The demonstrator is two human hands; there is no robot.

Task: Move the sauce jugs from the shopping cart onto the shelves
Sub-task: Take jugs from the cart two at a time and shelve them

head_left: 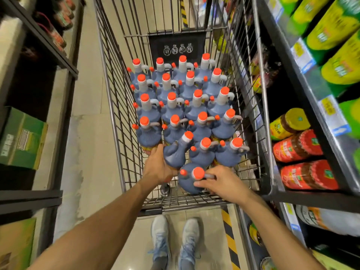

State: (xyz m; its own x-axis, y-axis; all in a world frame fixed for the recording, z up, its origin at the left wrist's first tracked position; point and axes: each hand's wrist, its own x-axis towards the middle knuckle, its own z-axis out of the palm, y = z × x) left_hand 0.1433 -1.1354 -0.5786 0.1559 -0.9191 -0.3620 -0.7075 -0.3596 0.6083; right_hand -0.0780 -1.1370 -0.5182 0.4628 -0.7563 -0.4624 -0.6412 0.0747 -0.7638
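Note:
The wire shopping cart [116,117] holds several dark blue sauce jugs with orange caps and grey handles, packed in rows. My left hand [158,168] grips the body of one jug [176,152], which is tilted with its cap pointing up and right. My right hand [224,182] holds the grey handle of the nearest jug [188,181], which stands at the cart's near end. The other jugs [183,98] stand upright further in.
The dark shelves [303,90] on the right carry yellow-green packs and red and yellow jars. Left shelves [48,45] hold bottles and a green box [21,139]. My shoes stand just behind the cart on the tiled aisle floor.

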